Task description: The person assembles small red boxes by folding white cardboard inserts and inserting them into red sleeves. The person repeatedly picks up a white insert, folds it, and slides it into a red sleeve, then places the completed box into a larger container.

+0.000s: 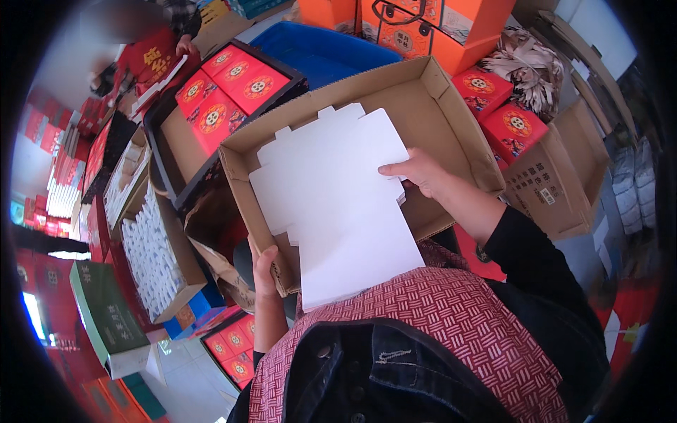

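Lining step in hand: white die-cut card insert [338, 204] half inside shallow brown carton tray [451, 113], lower end overhanging near rim. Right hand [417, 173] pinching insert's right edge; left hand [264, 271] clasping tray's near corner. Next, judged: square insert, press flat.

A flat card sheet [338, 204] lies in the open carton [451, 120], its near end hanging over the carton's near wall. Left of the carton sits a tray of square boxes [226, 92], with a plastic bin [317, 46] behind both. More small boxes [501, 113] lie right of the carton.
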Demonstrator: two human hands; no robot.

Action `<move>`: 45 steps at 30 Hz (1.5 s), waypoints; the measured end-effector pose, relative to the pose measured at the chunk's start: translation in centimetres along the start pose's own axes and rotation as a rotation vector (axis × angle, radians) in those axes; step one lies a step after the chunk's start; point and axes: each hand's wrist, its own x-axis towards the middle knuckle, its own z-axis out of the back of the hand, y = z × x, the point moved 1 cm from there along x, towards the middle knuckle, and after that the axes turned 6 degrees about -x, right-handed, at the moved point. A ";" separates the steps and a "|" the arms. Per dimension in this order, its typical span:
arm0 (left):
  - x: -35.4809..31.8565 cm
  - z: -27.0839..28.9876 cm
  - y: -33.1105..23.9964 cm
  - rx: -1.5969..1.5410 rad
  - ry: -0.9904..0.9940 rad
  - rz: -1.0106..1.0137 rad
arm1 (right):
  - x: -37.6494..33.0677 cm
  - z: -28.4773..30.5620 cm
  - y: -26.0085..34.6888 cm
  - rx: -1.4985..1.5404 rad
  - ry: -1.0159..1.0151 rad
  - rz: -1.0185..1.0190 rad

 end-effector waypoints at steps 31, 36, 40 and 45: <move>-9.8 -11.1 1.4 0.561 -0.449 -0.237 | 5.2 8.3 -3.4 -0.047 0.306 -0.051; -7.0 -12.2 2.8 0.453 -0.466 -0.088 | 5.3 10.8 -2.3 -0.085 0.244 -0.048; -4.8 -9.2 2.0 0.316 -0.398 -0.037 | 4.8 10.1 -1.7 -0.068 0.190 -0.129; -3.2 -6.3 -0.2 0.292 -0.231 0.186 | 2.6 8.6 -1.5 -0.019 0.048 -0.010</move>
